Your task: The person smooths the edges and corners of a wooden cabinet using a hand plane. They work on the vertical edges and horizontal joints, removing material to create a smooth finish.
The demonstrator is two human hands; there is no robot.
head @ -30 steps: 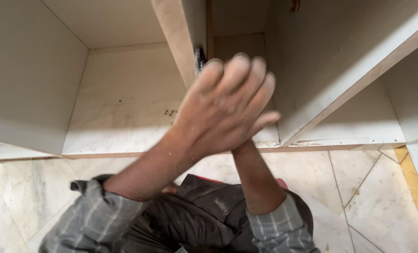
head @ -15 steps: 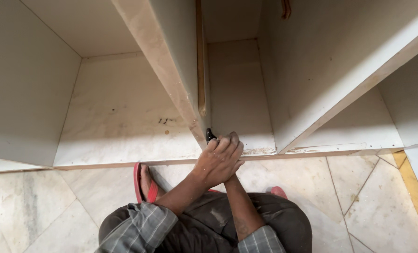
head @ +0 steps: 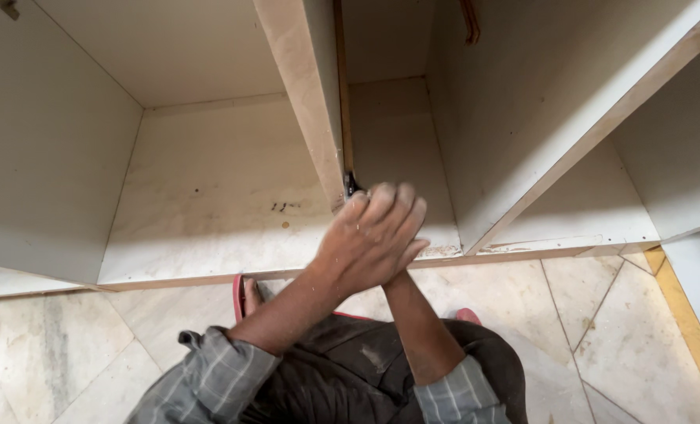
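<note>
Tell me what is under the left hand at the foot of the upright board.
The left hand lies over the right hand, which is almost wholly covered. A small dark object pokes out above the fingers against the upright board; what it is stays hidden.

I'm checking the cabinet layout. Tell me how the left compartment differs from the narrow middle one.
The left compartment is much wider than the narrow middle compartment. The left one's floor lies bare in view with a few dark marks; the middle one's front is partly covered by the left hand, laid over the right. A wooden strip runs down the middle one's left wall only. Both are pale board.
</note>
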